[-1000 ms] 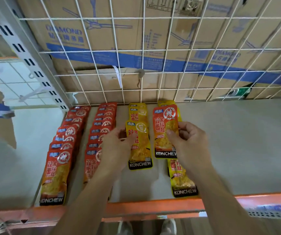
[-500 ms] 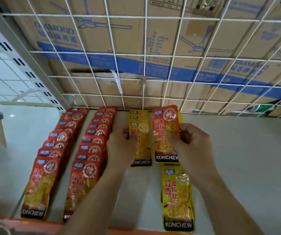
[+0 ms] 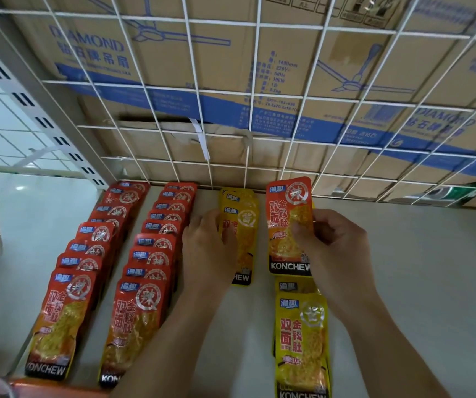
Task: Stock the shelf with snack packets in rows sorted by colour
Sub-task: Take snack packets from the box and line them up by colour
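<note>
Both hands have crept toward the back edge of the shelf (image 3: 403,268) over the last second. The yellow packet (image 3: 242,242) under the left hand (image 3: 205,251) has slid back with them and now overlaps the ones behind it more. That hand's fingers (image 3: 216,225) curl onto the packet's left side. The thumb is hidden, so I read it as a light hold, not a flat push. The right hand (image 3: 334,248) pinches a red packet (image 3: 288,225) by its right edge and holds it up near the wire grid (image 3: 302,133), over the fourth line of packets. Progress-wise, I'd say roughly halfway at best. The two red rows (image 3: 150,248) beside the shelf's left edge run from the back edge to the front and look finished. The yellow row (image 3: 239,202) the left hand is working on only has a few packets bunched at the back. The next line is patchy — front yellow packets (image 3: 301,340) stacked at the front edge, a sliver of yellow at the back, and a gap between. That red one doesn't belong over the yellows, so my guess is it needs to go with the reds. The right part of the shelf has no packets yet, and I can't see any supply pile, so no idea how many are left.
</note>
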{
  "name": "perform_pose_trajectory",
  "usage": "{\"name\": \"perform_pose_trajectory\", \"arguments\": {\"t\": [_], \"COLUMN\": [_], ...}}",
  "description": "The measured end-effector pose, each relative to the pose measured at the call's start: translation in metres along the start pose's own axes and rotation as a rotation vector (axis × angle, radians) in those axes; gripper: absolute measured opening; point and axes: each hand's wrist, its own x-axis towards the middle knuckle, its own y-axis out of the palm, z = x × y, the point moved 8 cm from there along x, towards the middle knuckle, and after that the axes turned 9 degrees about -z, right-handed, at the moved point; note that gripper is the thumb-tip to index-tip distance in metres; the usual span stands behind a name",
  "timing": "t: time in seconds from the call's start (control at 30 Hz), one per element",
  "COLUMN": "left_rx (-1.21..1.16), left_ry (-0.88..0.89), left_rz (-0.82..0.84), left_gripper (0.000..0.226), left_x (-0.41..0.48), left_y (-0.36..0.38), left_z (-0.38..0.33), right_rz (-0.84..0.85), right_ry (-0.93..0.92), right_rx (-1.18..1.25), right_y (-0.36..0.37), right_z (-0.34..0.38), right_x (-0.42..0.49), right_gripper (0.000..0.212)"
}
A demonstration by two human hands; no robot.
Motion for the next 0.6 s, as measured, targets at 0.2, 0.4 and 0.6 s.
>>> {"name": "perform_pose_trajectory", "arguments": {"t": [0.2,0.4,0.6], "left_rx": [0.039,0.046,0.168], "left_ry": [0.001,-0.008,0.015], "left_rz": [0.022,0.015,0.097], "left_gripper": [0.035,0.034,0.064], "left_x": [-0.003,-0.003,-0.009], "left_y": [-0.001,-0.003,0.008], "left_z": [0.001,0.001,-0.011], "right_rz": [-0.052,-0.132,-0.225], "right_ry": [0.031,0.217,0.261], "right_rx": [0.016,0.156,0.133], "right_y": [-0.007,-0.028,-0.057], "right_z": [-0.003,-0.024,-0.042], "right_x": [0.006,0.016,0.027], "right_gripper": [0.021,0.015,0.019]}}
